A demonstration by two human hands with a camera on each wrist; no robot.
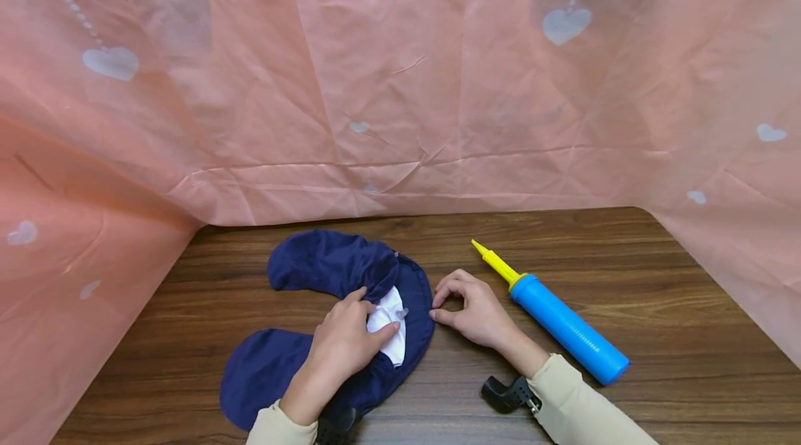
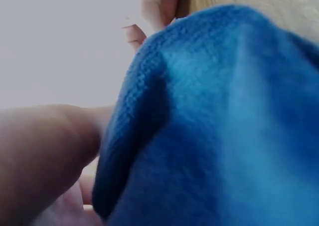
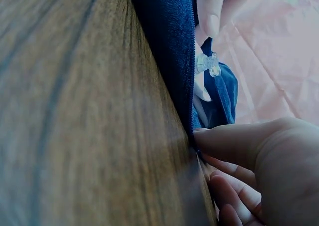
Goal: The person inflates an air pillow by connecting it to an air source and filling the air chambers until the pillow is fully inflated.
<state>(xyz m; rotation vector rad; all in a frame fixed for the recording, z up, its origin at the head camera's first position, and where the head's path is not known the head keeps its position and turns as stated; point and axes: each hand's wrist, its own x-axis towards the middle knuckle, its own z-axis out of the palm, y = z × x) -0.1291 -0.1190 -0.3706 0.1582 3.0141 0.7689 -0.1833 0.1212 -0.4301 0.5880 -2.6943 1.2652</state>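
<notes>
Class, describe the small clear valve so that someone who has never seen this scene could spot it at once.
On the wooden table lies a navy, U-shaped cover, its curved end toward the right. There, beside the left hand, white material shows through an opening. The valve juts from that white, a little see-through nub amid opaque fabric.

The head view is clear and bright, but the left wrist view blurs the blue fabric (image 2: pixel 219 116) beside pale glare
</notes>
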